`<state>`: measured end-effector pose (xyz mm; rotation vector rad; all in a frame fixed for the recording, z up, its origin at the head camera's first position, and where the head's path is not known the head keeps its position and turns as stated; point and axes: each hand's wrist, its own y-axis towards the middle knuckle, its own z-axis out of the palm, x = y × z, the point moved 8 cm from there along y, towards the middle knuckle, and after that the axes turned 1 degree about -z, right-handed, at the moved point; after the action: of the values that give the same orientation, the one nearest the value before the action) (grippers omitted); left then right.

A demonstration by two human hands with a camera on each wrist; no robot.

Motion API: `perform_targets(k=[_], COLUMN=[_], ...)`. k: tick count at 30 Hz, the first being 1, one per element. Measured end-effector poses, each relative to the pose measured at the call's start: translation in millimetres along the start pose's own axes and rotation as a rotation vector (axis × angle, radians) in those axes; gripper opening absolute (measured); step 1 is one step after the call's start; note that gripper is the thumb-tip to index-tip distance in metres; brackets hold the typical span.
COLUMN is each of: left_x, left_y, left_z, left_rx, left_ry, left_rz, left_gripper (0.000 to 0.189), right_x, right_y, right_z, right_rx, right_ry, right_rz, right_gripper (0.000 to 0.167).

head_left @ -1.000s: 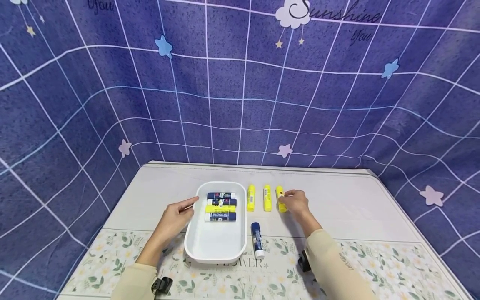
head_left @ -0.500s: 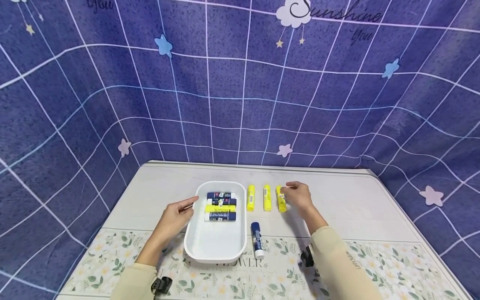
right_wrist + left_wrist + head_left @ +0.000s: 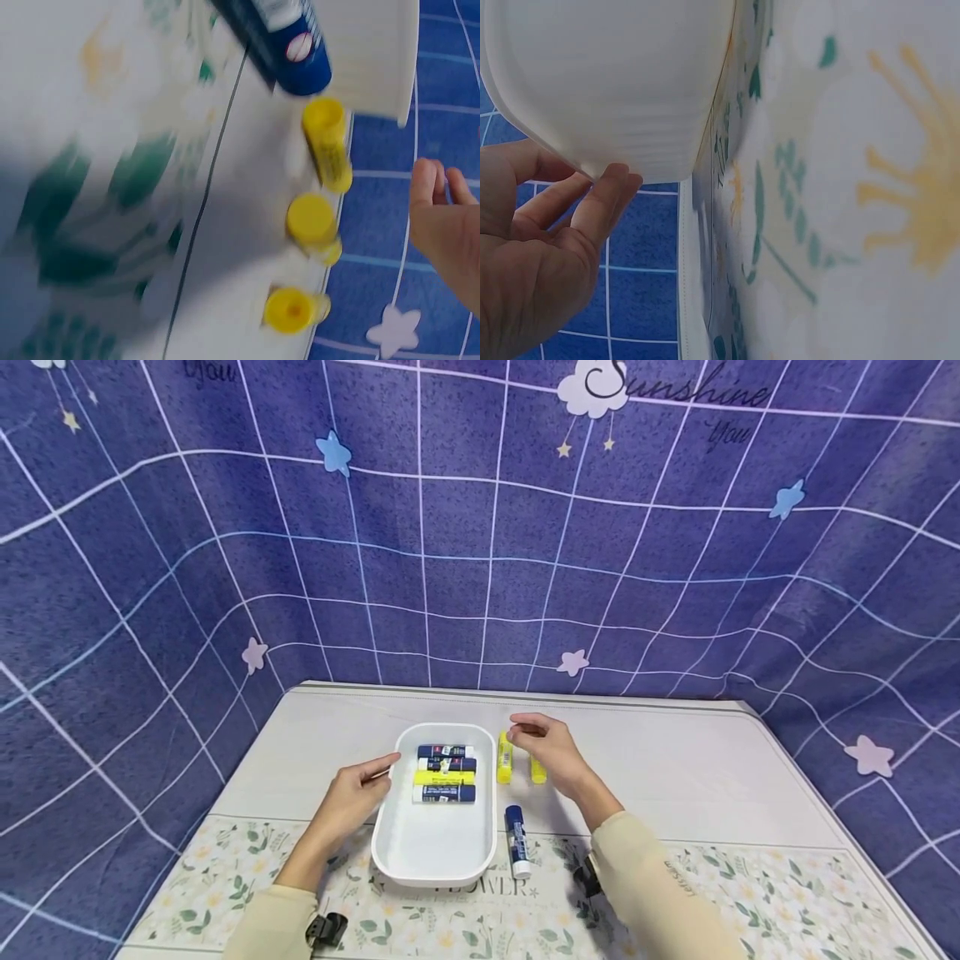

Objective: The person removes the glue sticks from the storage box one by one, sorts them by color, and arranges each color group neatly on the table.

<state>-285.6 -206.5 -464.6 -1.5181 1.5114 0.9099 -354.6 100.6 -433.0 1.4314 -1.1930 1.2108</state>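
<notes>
The plain white, rounded rectangular plastic tray [image 3: 435, 852] holds 3 navy-and-white cylindrical tubes [image 3: 447, 793] and 1 yellow tube [image 3: 431, 777]. Outside it, 1 navy cylindrical tube [image 3: 517, 841] has a white end; 3 cylindrical tubes [image 3: 328, 146] are yellow. The counter [image 3: 660, 752] pairs plain white with green-leaved floral print. The purple-blue fabric backdrop [image 3: 453, 585] bears white and light-blue grid lines. Sleeves [image 3: 645, 885] are beige.

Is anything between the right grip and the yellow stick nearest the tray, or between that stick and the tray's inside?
Nothing visible blocks the right grip from that yellow stick. Toward the inside, only the raised side of the tray intervenes; the loose blue stick lies nearer the person.
</notes>
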Motion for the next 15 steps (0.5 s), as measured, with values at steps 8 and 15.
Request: perform_targets(k=[8, 15], left_x=[1.0, 1.4], left_y=[1.4, 1.6], left_z=[-0.4, -0.4], left_rx=[0.002, 0.005], left_ry=[-0.011, -0.011], left_rz=[0.007, 0.013], left_gripper=[0.046, 0.045], right_x=[12.8, 11.6], right_y=[-6.0, -9.1], right_z=[52.0, 77.2], right_rx=[0.269, 0.37], right_ry=[-0.025, -0.038], right_rz=[-0.058, -0.11], right_gripper=[0.042, 0.044])
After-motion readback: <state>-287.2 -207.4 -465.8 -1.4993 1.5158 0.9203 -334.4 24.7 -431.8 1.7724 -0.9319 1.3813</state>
